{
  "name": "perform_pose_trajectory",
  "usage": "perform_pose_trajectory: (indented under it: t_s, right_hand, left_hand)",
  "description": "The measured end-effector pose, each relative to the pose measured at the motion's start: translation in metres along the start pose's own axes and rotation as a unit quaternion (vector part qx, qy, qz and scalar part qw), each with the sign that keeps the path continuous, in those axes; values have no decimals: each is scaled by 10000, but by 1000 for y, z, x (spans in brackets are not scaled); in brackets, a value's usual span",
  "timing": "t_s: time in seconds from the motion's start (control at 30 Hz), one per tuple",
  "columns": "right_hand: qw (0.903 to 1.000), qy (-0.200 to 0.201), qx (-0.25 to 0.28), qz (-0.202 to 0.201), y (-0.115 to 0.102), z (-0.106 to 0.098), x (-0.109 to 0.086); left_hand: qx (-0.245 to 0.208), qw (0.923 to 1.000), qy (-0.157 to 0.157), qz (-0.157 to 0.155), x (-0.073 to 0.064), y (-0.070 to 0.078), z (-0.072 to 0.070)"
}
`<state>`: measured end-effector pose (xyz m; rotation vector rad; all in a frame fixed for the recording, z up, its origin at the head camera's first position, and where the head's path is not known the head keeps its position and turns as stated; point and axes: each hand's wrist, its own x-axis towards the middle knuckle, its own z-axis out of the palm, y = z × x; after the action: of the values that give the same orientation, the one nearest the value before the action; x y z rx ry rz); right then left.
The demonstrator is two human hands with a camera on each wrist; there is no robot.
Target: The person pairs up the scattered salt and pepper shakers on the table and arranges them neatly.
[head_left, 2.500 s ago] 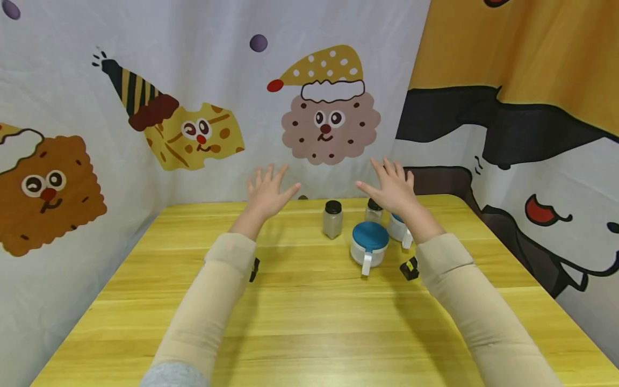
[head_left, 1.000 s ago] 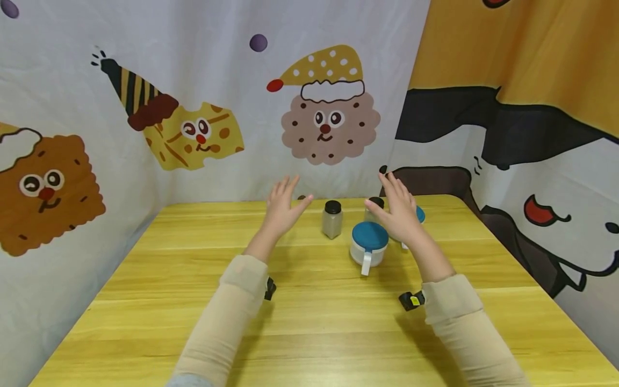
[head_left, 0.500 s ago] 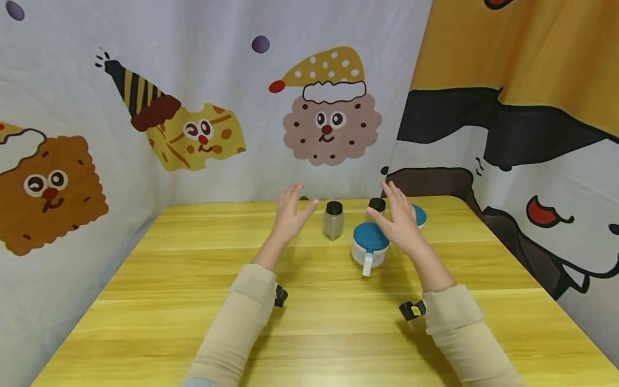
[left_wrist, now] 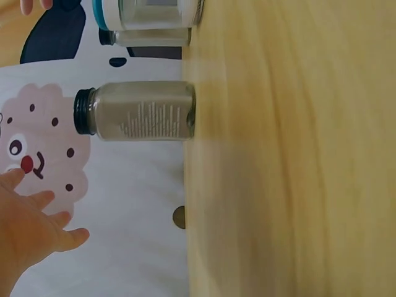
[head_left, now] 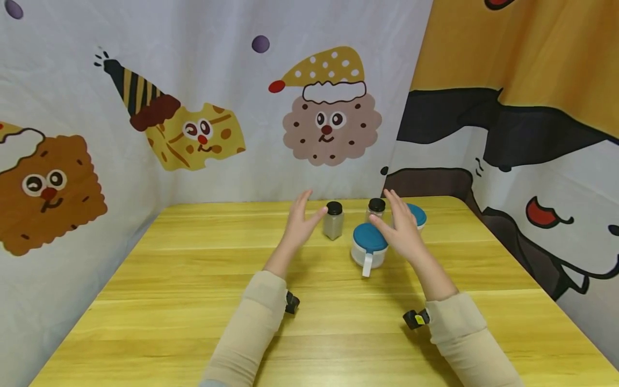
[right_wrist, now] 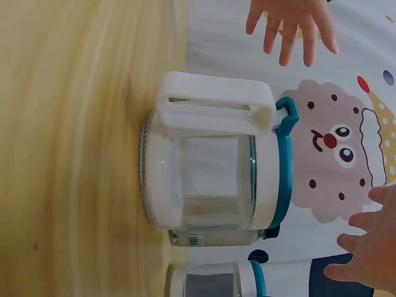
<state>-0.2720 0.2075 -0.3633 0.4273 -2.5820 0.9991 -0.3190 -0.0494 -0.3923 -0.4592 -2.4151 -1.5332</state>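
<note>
My left hand [head_left: 300, 224] hovers just left of a square glass jar [head_left: 333, 224] with a black lid, fingers spread and holding nothing. My right hand [head_left: 403, 232], also spread and holding nothing, is above and right of a white-and-clear seasoning pot [head_left: 364, 257] with a blue lid and white handle. A second black-lidded jar [head_left: 376, 207] stands behind that pot. Partly hidden by the right hand is another blue-lidded pot [head_left: 418, 216]. The right wrist view shows the near pot's handle [right_wrist: 213, 102] closest to the camera, with a gap between it and the right hand [right_wrist: 371, 250].
The jars and pots stand upright toward the back of a wooden table [head_left: 193, 301]. A cartoon-printed curtain [head_left: 217, 183] hangs behind the table. Black wrist cameras [head_left: 415, 319] sit below each sleeve.
Both hands have lowered and drawn back toward the table's near side. The left hand has also moved right, closer to the nearer jar. The jars and pots stay in place.
</note>
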Motion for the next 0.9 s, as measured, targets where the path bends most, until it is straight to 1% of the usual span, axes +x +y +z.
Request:
perform_pose_trajectory:
  t_s: [0.13,0.47,0.73,0.9]
  right_hand:
    - [9998,0,178,-45,4,1,-4]
    - [9984,-92,536,166,16,3,-12]
    - [9962,-294,773,280,19,4,-19]
    - [9944,-392,874,437,24,6,-23]
  left_hand:
    - [-56,10000,4,-68,0,-2,5]
    - [-250,9996,-57,-139,4,-4,11]
    - [-587,9967,-77,-556,9,-5,14]
    - [-696,9948,-101,-732,10,-7,16]
